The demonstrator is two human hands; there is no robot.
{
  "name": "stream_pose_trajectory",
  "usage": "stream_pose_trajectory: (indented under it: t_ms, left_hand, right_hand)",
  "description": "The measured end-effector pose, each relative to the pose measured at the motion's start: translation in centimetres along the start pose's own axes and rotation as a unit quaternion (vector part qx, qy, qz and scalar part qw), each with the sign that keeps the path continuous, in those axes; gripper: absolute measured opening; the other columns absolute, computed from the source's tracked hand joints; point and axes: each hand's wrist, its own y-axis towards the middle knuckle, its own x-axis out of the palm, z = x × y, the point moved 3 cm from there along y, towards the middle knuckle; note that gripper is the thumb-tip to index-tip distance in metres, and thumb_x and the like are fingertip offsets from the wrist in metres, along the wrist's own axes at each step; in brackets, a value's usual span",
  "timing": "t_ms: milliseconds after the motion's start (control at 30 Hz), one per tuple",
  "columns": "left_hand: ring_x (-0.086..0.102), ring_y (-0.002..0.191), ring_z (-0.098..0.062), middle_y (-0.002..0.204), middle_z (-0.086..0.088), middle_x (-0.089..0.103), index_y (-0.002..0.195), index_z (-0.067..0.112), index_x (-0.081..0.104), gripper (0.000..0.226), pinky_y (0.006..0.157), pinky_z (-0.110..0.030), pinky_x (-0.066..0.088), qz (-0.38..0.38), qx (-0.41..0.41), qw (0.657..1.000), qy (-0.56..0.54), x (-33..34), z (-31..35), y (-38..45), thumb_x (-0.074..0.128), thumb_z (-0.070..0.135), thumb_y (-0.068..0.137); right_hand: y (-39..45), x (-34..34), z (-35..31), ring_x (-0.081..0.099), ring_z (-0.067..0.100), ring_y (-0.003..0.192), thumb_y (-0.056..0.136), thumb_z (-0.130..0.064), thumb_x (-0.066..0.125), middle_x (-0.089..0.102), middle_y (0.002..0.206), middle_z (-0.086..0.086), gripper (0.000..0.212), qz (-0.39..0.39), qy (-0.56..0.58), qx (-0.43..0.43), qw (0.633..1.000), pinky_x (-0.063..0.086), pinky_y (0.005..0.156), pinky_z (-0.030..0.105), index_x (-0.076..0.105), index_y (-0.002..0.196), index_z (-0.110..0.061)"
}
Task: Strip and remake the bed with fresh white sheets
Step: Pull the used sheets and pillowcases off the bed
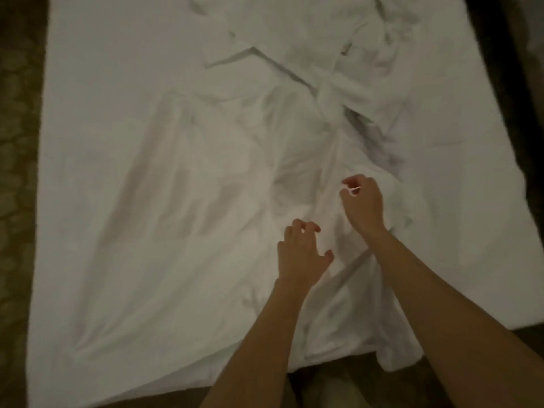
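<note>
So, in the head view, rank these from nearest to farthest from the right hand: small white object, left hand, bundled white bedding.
1. Small white object: pinched in the right hand.
2. Left hand: lower left, over the sheet.
3. Bundled white bedding: far up the bed.

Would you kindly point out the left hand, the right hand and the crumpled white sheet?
left hand (pixel 300 254), head view, back of the hand.
right hand (pixel 363 203), head view, back of the hand.
crumpled white sheet (pixel 206 201), head view, wrinkled middle.

Dim, warm-grey light; soft blur throughout, dark corners, faint shadows in the folds.
</note>
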Motion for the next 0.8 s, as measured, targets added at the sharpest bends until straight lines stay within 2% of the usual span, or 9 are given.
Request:
stream_pose_trajectory:
  t_ms: [100, 233, 300, 400, 467, 533, 600, 700, 800]
  left_hand:
    - [0.039, 0.123, -0.02, 0.133, 0.001, 0.039, 0.13, 0.022, 0.045, 0.053, 0.095, -0.039, 0.04, -0.03, 0.021, 0.999, 0.032, 2.7, 4.8, 2.1, 0.064, 0.041, 0.084]
    - [0.042, 0.115, -0.023, 0.128, -0.001, 0.042, 0.13, 0.019, 0.043, 0.054, 0.086, -0.039, 0.041, -0.047, 0.047, 0.993, 0.098, 5.7, 9.7, 4.6, 0.065, 0.039, 0.085]
    - [0.042, 0.114, -0.024, 0.127, -0.003, 0.041, 0.129, 0.018, 0.041, 0.052, 0.084, -0.039, 0.04, -0.05, 0.037, 0.99, 0.127, 6.9, 11.1, 5.4, 0.064, 0.034, 0.085]
    - [0.046, 0.106, -0.026, 0.121, -0.005, 0.044, 0.125, 0.014, 0.04, 0.045, 0.08, -0.038, 0.043, -0.033, 0.031, 0.985, 0.164, 7.8, 12.1, 6.6, 0.059, 0.028, 0.088]
    - [0.053, 0.097, -0.027, 0.112, -0.007, 0.051, 0.116, 0.011, 0.044, 0.027, 0.074, -0.036, 0.043, -0.045, 0.052, 0.983, 0.17, 8.0, 13.0, 7.2, 0.051, 0.021, 0.093]
    - [0.056, 0.086, -0.028, 0.097, -0.007, 0.055, 0.096, 0.013, 0.045, 0.004, 0.07, -0.034, 0.042, -0.069, 0.087, 0.983, 0.145, 8.2, 14.2, 7.4, 0.046, 0.017, 0.094]
    - [0.055, 0.08, -0.028, 0.091, -0.007, 0.055, 0.086, 0.015, 0.04, 0.011, 0.071, -0.036, 0.043, -0.098, 0.139, 0.978, 0.119, 8.7, 16.1, 6.9, 0.048, 0.016, 0.093]
    - [0.054, 0.084, -0.03, 0.091, -0.01, 0.054, 0.084, 0.016, 0.038, 0.013, 0.068, -0.033, 0.034, -0.17, 0.199, 0.958, 0.116, 11.0, 18.9, 5.3, 0.049, 0.016, 0.091]
    - [0.056, 0.09, -0.032, 0.097, -0.014, 0.057, 0.09, 0.011, 0.049, 0.004, 0.067, -0.032, 0.032, -0.234, 0.232, 0.931, 0.155, 14.5, 20.2, 3.4, 0.047, 0.015, 0.092]
  right_hand:
    - [3.0, -5.4, 4.4, 0.046, 0.032, 0.116, 0.088, -0.016, 0.058, 0.051, 0.122, 0.015, 0.026, 0.051, -0.06, 0.05, 0.996, 0.041, 0.094, 0.043, 0.06, 0.114, -0.011]
    - [5.2, -8.2, 10.1, 0.049, 0.034, 0.119, 0.088, -0.025, 0.062, 0.051, 0.129, 0.015, 0.045, -0.041, -0.041, 0.137, 0.989, 0.041, 0.096, 0.04, 0.051, 0.128, -0.009]
    - [5.5, -8.4, 11.4, 0.057, 0.029, 0.109, 0.088, -0.026, 0.065, 0.058, 0.121, 0.012, 0.045, -0.072, 0.022, 0.153, 0.985, 0.044, 0.088, 0.034, 0.053, 0.127, -0.006]
    - [5.7, -8.9, 11.5, 0.06, 0.02, 0.08, 0.086, -0.022, 0.068, 0.066, 0.089, 0.009, 0.023, -0.054, 0.065, 0.098, 0.992, 0.043, 0.07, 0.025, 0.068, 0.1, -0.003]
    - [5.9, -9.5, 11.5, 0.06, 0.013, 0.064, 0.085, -0.021, 0.068, 0.066, 0.073, 0.008, 0.017, -0.033, 0.09, 0.072, 0.993, 0.042, 0.061, 0.02, 0.069, 0.082, -0.004]
    - [5.9, -10.9, 12.1, 0.058, -0.001, 0.052, 0.085, -0.021, 0.07, 0.065, 0.066, 0.003, 0.015, -0.007, 0.121, 0.076, 0.99, 0.04, 0.055, 0.009, 0.069, 0.076, -0.009]
    - [5.1, -13.0, 13.6, 0.056, -0.005, 0.049, 0.085, -0.021, 0.071, 0.064, 0.064, -0.001, 0.014, 0.025, 0.147, 0.096, 0.984, 0.038, 0.052, 0.004, 0.068, 0.075, -0.011]
    - [2.0, -16.0, 17.7, 0.056, -0.004, 0.048, 0.085, -0.022, 0.071, 0.064, 0.065, 0.005, 0.018, 0.079, 0.161, 0.141, 0.974, 0.039, 0.051, 0.009, 0.067, 0.075, -0.007]
    - [-1.9, -17.4, 22.0, 0.06, 0.002, 0.052, 0.086, -0.023, 0.071, 0.066, 0.07, 0.009, 0.02, 0.095, 0.148, 0.21, 0.962, 0.042, 0.054, 0.014, 0.067, 0.078, -0.005]
